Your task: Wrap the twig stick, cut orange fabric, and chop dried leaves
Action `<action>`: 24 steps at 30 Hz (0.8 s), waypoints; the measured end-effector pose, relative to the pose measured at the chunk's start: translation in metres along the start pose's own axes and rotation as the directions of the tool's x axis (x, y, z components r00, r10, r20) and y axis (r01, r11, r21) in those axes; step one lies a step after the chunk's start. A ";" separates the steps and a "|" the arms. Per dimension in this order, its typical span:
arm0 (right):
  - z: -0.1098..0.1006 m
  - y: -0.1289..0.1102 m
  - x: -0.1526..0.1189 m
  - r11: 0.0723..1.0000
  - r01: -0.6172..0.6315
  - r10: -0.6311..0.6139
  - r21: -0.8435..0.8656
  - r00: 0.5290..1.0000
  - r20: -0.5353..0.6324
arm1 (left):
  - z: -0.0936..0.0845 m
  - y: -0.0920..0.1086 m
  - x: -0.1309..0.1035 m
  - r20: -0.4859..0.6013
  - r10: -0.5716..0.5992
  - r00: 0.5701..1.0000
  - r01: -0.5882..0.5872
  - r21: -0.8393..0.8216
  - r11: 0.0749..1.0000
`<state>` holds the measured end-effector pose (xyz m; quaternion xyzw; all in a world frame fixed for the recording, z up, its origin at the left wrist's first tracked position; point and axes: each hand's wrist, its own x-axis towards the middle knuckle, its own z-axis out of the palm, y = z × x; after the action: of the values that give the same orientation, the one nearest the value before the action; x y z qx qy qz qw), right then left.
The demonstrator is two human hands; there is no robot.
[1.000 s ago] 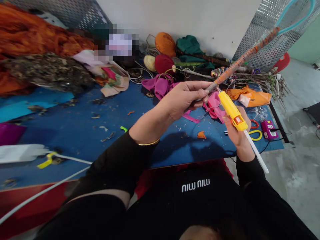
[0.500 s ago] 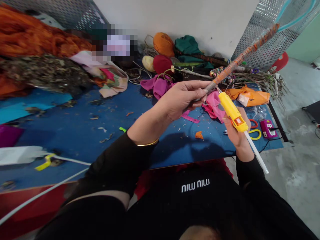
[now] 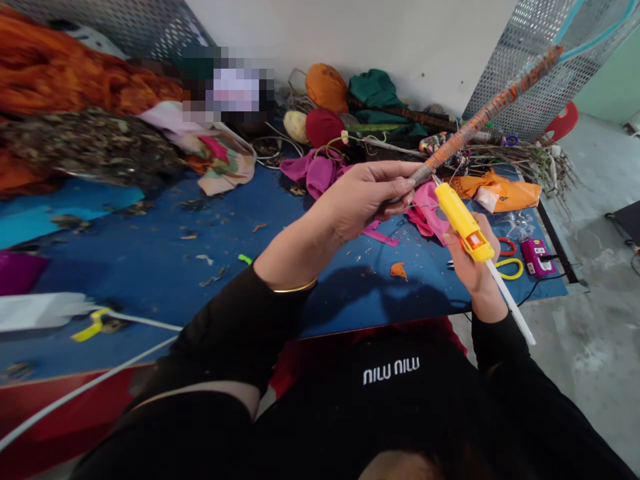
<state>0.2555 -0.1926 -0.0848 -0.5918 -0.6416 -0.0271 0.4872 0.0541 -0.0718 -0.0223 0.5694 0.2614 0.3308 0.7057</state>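
Observation:
My left hand [image 3: 373,193] pinches the lower end of a long stick [image 3: 470,131] wrapped in orange and grey thread, which slants up to the right. A light-blue loop [image 3: 597,40] reaches the stick's upper end. In my right hand [image 3: 473,267] is a yellow glue gun [image 3: 464,222], with a white glue stick [image 3: 513,303] poking out of its back. The gun's nozzle is at the stick, just beyond my left fingertips; whether they touch is too small to tell.
Yellow-and-red-handled scissors [image 3: 510,269] and a purple box [image 3: 537,258] with a plugged cable lie right of my right hand. Cloth, twigs and dry leaves [image 3: 90,150] line the table's back. A white cable [image 3: 90,385] crosses the left front.
The glue gun and my right hand have shifted very slightly left. The stick's upper end has moved a little to the right. Both holds are unchanged.

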 end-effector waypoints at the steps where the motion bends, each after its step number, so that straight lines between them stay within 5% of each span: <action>1: 0.000 0.000 0.000 1.000 0.012 -0.012 0.003 1.000 -0.008 | 0.000 0.000 0.000 0.004 0.001 1.000 -0.001 0.000 1.000; 11: 0.002 0.003 -0.004 0.999 -0.031 0.032 0.038 0.999 -0.011 | 0.000 -0.001 0.000 -0.004 -0.006 1.000 0.006 0.013 1.000; 24: 0.002 0.001 0.000 0.998 0.057 -0.058 -0.023 0.997 -0.045 | -0.001 -0.004 0.002 -0.003 -0.001 1.000 0.002 0.055 0.999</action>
<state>0.2546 -0.1912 -0.0863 -0.5775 -0.6468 -0.0614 0.4944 0.0552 -0.0701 -0.0263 0.5878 0.2717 0.3237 0.6898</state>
